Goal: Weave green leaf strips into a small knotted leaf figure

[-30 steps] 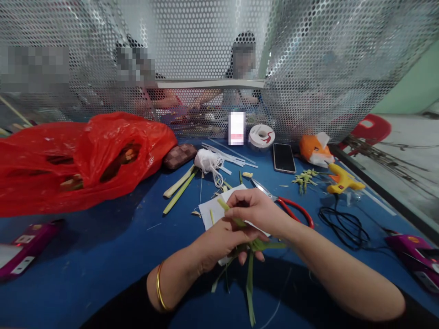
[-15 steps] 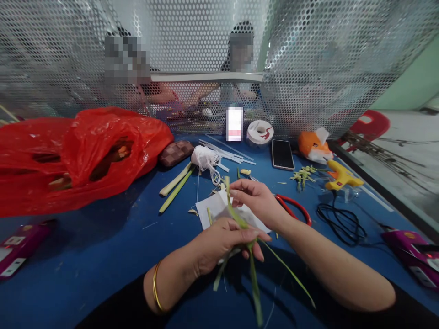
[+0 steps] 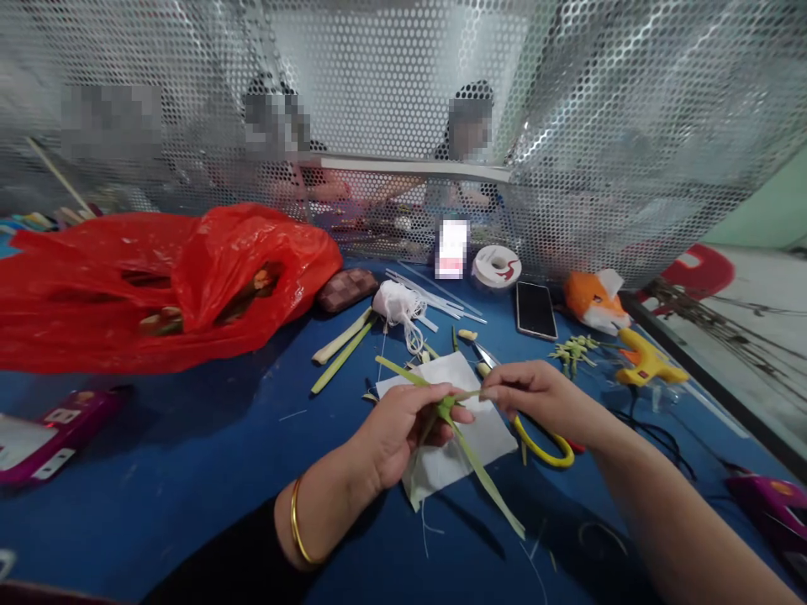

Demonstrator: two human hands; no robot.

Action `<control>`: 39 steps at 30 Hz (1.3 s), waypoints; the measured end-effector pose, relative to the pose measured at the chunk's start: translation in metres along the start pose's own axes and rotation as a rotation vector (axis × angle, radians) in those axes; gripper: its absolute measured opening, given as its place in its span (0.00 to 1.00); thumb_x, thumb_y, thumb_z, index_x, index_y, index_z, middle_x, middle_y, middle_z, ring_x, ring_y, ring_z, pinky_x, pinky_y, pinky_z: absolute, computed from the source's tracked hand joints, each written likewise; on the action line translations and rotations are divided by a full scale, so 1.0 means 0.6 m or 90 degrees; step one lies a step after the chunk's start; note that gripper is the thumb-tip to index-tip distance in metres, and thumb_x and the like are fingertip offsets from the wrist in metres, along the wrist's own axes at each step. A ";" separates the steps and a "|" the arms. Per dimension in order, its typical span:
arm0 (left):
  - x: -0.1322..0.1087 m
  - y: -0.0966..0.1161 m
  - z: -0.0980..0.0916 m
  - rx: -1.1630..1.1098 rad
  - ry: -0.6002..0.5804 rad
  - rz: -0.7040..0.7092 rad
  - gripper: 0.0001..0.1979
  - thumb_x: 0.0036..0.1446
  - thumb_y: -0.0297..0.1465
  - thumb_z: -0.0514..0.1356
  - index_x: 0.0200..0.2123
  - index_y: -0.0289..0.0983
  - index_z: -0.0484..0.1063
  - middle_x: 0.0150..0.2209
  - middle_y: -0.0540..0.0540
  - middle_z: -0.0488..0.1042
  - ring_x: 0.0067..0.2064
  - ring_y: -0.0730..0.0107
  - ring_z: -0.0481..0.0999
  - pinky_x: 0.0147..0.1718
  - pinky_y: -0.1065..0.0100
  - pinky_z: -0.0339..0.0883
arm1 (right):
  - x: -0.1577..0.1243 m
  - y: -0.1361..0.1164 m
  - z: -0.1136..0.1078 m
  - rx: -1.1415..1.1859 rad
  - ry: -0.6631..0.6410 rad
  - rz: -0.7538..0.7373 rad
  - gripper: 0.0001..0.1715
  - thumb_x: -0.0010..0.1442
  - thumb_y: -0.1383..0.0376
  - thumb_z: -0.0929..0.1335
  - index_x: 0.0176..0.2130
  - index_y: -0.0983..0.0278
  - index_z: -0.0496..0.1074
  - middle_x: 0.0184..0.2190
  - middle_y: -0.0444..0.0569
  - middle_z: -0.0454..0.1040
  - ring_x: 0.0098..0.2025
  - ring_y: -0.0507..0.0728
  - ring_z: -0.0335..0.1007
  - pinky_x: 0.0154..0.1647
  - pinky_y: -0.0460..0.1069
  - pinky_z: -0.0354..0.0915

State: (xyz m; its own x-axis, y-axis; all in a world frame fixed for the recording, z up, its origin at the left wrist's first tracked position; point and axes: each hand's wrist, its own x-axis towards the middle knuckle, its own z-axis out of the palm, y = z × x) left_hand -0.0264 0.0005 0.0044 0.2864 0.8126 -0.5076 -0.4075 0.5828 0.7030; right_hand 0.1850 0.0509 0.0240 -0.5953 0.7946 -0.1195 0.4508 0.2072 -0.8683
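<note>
Several green leaf strips [image 3: 476, 466] cross at a small woven knot. My left hand [image 3: 409, 428] pinches that knot between thumb and fingers, with strip ends sticking out to the upper left and lower right. Off to the right, my right hand [image 3: 535, 391] pinches the tip of one strip and holds it out from the knot. Both hands are above a white paper sheet [image 3: 485, 437] on the blue table. Scissors with yellow and red handles [image 3: 555, 456] lie partly under my right hand, blades pointing away.
A red plastic bag [image 3: 283, 252] fills the left. Behind the hands are cut stalks [image 3: 340, 357], a white string bundle [image 3: 400, 304], a ribbon roll [image 3: 497, 267] and a phone [image 3: 535, 309]. A yellow glue gun [image 3: 649, 357] and its cord lie right. A perforated screen [image 3: 391, 76] stands behind.
My right hand has moved right and now pulls a strip sideways; before, it was at an upright strip. The knot has turned in my left hand. The view has shifted left.
</note>
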 end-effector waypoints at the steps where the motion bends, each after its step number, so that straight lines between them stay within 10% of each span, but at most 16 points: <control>1: 0.001 -0.002 0.000 0.011 -0.003 -0.010 0.13 0.52 0.35 0.64 0.34 0.31 0.83 0.27 0.42 0.80 0.20 0.79 0.69 0.23 0.74 0.60 | 0.001 0.002 0.004 -0.055 0.058 -0.059 0.18 0.63 0.54 0.67 0.30 0.63 0.75 0.23 0.44 0.68 0.26 0.52 0.66 0.29 0.48 0.62; 8: -0.004 -0.007 0.002 0.067 -0.047 -0.068 0.14 0.48 0.36 0.64 0.32 0.31 0.82 0.26 0.43 0.80 0.19 0.78 0.69 0.21 0.73 0.61 | 0.008 0.013 0.025 -0.241 0.272 -0.196 0.12 0.66 0.64 0.65 0.34 0.63 0.77 0.29 0.47 0.73 0.31 0.54 0.70 0.32 0.47 0.62; 20: -0.008 -0.008 0.002 0.160 -0.134 -0.075 0.11 0.47 0.36 0.63 0.29 0.33 0.79 0.28 0.42 0.81 0.20 0.74 0.74 0.22 0.72 0.67 | 0.017 0.017 0.058 -0.326 0.366 -0.162 0.13 0.66 0.65 0.65 0.32 0.62 0.76 0.29 0.48 0.75 0.32 0.56 0.72 0.35 0.49 0.63; 27: -0.001 -0.001 0.003 0.028 -0.037 0.019 0.10 0.52 0.34 0.64 0.30 0.32 0.78 0.31 0.41 0.81 0.24 0.74 0.76 0.27 0.72 0.70 | 0.009 0.002 0.041 -0.352 0.469 -0.154 0.16 0.64 0.57 0.64 0.43 0.65 0.75 0.44 0.58 0.76 0.48 0.65 0.71 0.47 0.56 0.65; 29: 0.002 0.002 0.001 0.003 -0.009 0.045 0.10 0.54 0.34 0.64 0.31 0.32 0.78 0.32 0.41 0.81 0.25 0.73 0.77 0.28 0.71 0.70 | -0.004 -0.007 0.039 -0.282 0.419 -0.066 0.18 0.65 0.53 0.63 0.35 0.63 0.74 0.36 0.53 0.77 0.40 0.62 0.73 0.40 0.54 0.65; 34: 0.004 0.004 -0.004 0.003 -0.003 0.052 0.13 0.57 0.38 0.64 0.34 0.32 0.79 0.33 0.40 0.81 0.29 0.71 0.78 0.30 0.70 0.70 | -0.026 -0.012 0.065 0.076 -0.042 0.097 0.20 0.62 0.52 0.66 0.26 0.63 0.70 0.23 0.47 0.75 0.26 0.55 0.71 0.29 0.49 0.66; 39: 0.003 0.002 -0.004 0.042 -0.011 0.056 0.15 0.50 0.40 0.70 0.34 0.34 0.78 0.31 0.44 0.80 0.31 0.69 0.78 0.32 0.68 0.70 | -0.028 -0.011 0.075 0.005 0.000 0.076 0.20 0.67 0.56 0.62 0.25 0.61 0.66 0.17 0.42 0.68 0.19 0.52 0.65 0.23 0.46 0.60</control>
State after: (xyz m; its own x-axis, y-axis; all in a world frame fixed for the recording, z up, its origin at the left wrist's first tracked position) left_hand -0.0284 0.0025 0.0033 0.2667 0.8605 -0.4341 -0.3735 0.5075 0.7765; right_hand 0.1621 0.0106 0.0102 -0.5378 0.8130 -0.2229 0.5134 0.1062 -0.8515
